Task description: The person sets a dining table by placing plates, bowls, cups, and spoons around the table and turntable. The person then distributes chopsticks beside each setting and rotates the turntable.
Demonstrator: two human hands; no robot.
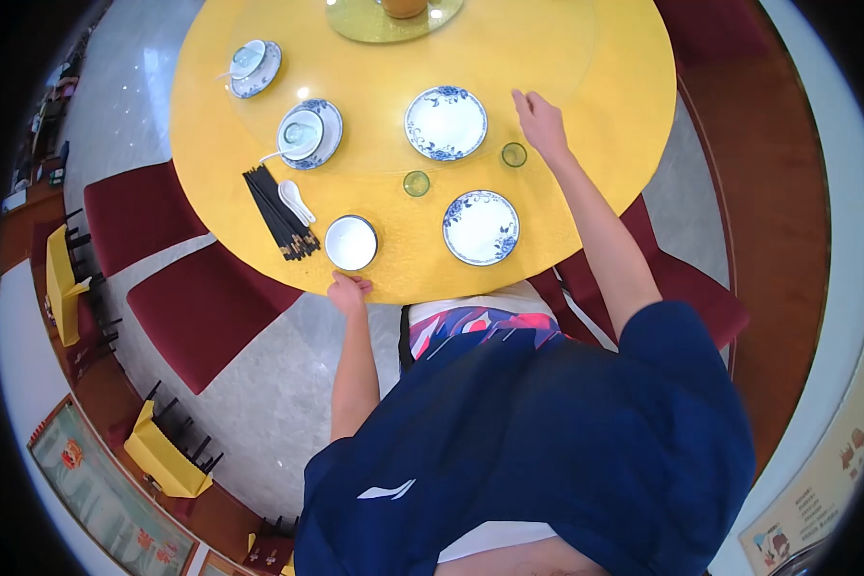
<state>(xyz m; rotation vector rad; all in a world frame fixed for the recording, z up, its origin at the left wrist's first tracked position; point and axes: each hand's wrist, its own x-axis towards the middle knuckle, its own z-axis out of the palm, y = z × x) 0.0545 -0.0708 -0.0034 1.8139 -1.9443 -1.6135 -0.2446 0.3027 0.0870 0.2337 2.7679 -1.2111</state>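
My left hand (348, 291) is at the near table edge, fingers stretched out just below a white bowl (351, 243). It holds nothing that I can see. Over the right side of the table, my right hand (540, 123) has its fingertips slightly apart and nothing visible in them. To its left lies a white plate with blue flowers (445, 123), apart from the hand. Below the hand stands a small green glass (514, 155); a second green glass (416, 183) is between the plates. Another blue-flowered plate (481, 228) lies near the front edge.
On the yellow round table (547, 38), black chopsticks (280, 213) and white spoons (296, 203) lie left of the bowl. Two stacked settings, a nearer plate (332, 121) and a farther plate (268, 77), bear bowls. Dark red chairs (211, 307) stand around the table.
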